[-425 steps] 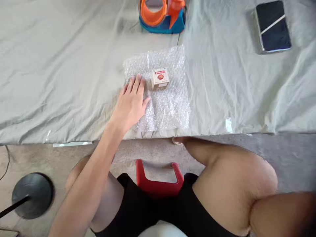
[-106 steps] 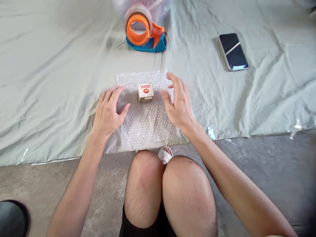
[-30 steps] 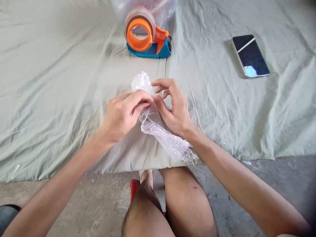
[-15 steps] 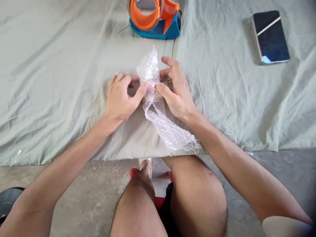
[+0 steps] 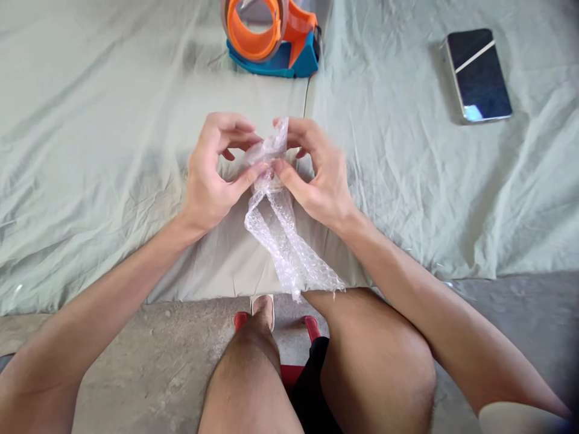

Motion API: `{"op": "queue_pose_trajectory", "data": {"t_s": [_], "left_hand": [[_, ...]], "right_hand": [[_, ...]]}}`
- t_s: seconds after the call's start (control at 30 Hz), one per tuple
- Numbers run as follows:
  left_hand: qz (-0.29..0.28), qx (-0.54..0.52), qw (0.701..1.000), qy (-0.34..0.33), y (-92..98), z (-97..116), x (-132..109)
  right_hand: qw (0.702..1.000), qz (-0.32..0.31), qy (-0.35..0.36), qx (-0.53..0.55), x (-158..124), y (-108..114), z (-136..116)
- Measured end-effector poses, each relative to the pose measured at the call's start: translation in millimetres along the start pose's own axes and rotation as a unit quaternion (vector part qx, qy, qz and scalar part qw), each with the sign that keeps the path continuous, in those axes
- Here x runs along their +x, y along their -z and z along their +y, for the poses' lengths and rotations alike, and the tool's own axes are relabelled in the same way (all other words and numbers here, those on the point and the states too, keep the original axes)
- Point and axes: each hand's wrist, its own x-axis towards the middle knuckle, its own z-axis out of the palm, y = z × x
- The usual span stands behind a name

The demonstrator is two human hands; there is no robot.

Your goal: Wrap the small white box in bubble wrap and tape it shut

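Observation:
A strip of clear bubble wrap [image 5: 289, 253] lies in front of me, its loose tail running down to the table's front edge. Its upper part is bunched around a small object that I cannot make out through the plastic. From the left, my left hand [image 5: 215, 172] grips the wrap, thumb pressed on the bundle and fingers curled behind. On the other side my right hand [image 5: 319, 169] does the same, its fingers at the wrap's folded upper end. Both thumbs nearly meet over the bundle.
An orange and blue tape dispenser [image 5: 274, 42] with a roll of tape stands beyond my hands. To the right lies a dark phone-like device [image 5: 479, 75]. A wrinkled pale green cloth [image 5: 113, 120] covers the table. Below the edge are my legs and a red stool [image 5: 289, 375].
The wrap's upper end, which stood out away from me, is now folded down toward the bundle. My fingers have risen and closed in around it. The loose tail has spread.

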Motion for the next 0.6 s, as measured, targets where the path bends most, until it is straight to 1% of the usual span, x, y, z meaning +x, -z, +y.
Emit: {"op": "queue_pose_trajectory", "data": {"t_s": [0.07,0.17,0.27,0.33,0.37,0.5,0.6], "left_hand": [[0.007,0.017,1.0,-0.019,0.4,2.6,-1.8],[-0.012,0.053,0.995,-0.087,0.7,1.5,-2.2],[-0.03,0.083,0.984,-0.153,2.0,-4.2,-0.9],[-0.041,0.088,0.977,-0.187,5.0,-7.8,-1.1],[-0.051,0.086,0.975,-0.2,7.4,-9.2,-1.8],[-0.108,0.081,0.97,-0.204,20.5,-13.6,-5.8],[-0.139,0.082,0.961,-0.222,27.8,-17.5,-5.8]], "right_hand": [[0.999,0.01,0.008,-0.046,-1.5,-0.4,-2.1],[0.996,0.025,0.027,-0.086,-2.9,-0.6,-3.6],[0.993,0.042,0.087,-0.066,-3.9,0.5,-3.1],[0.991,0.031,0.115,-0.054,-5.1,1.9,-1.6],[0.991,0.023,0.118,-0.056,-6.0,2.8,-0.3],[0.992,-0.001,0.1,-0.072,-10.0,7.3,8.7],[0.993,-0.036,0.088,-0.075,-11.3,12.8,16.3]]}}
